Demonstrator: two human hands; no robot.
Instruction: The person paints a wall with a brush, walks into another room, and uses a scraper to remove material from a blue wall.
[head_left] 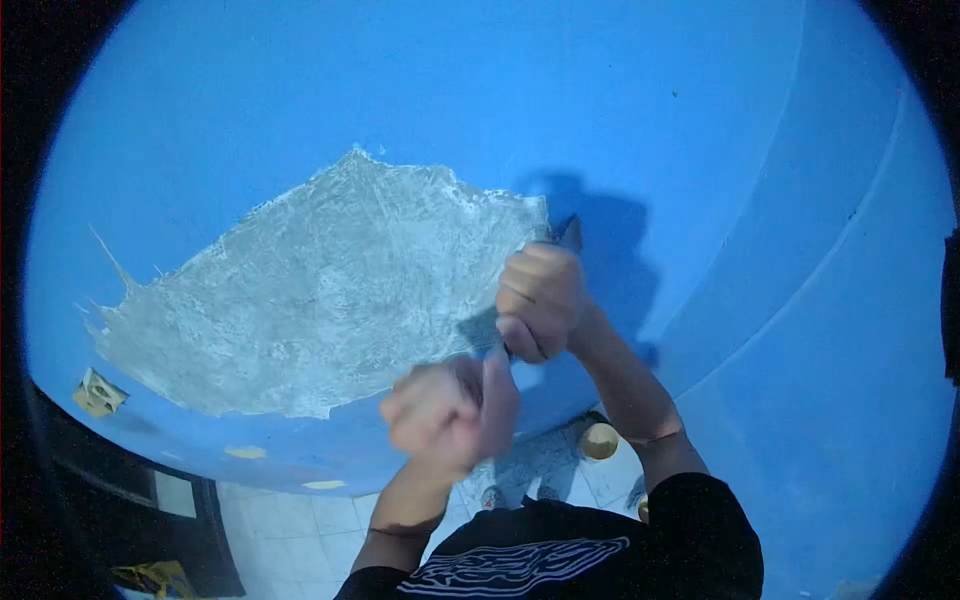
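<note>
My right hand [541,298] is wrapped round a scraper-like tool [571,234], whose dark blade tip points up beside the wall. This tip is near the upper right corner of a rough grey bare patch [300,280] with ragged edges in the blue wall [500,90]. Lower and to the left, my left hand [450,408] is blurred, its fingers curled and its thumb raised close to the lower end of the tool. What it holds, if anything, is hidden.
An outlet-like fixture [100,392] protrudes from the wall at the left. Below are a pale tiled floor [290,525], a round tan container [599,441], a dark piece of furniture [130,505] and a yellow item [155,579]. Small pale spots mark the lower wall.
</note>
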